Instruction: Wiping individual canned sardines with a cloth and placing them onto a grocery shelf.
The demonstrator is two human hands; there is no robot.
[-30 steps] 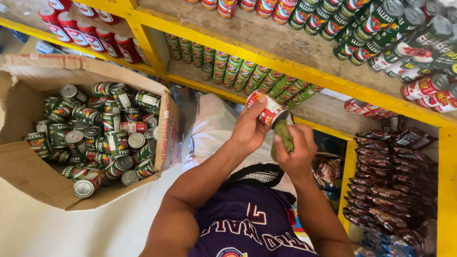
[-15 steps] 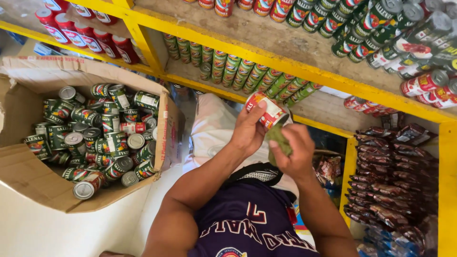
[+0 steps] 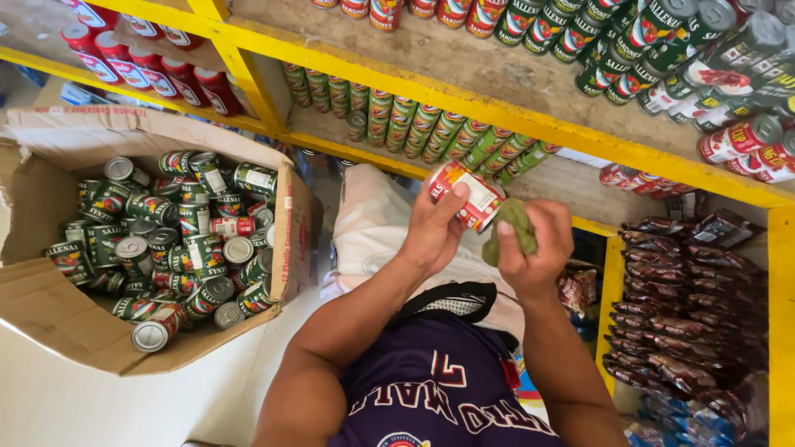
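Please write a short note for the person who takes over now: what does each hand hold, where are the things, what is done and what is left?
Left hand: holds a red-labelled can, tilted, in front of the chest.
Right hand: holds a green cloth against the can.
Cardboard box: at the left, open, with many green and red cans lying loose inside.
Done: rows of cans already stand on the yellow shelves.
Left: the can in hand is not yet on a shelf; the box is far from empty.
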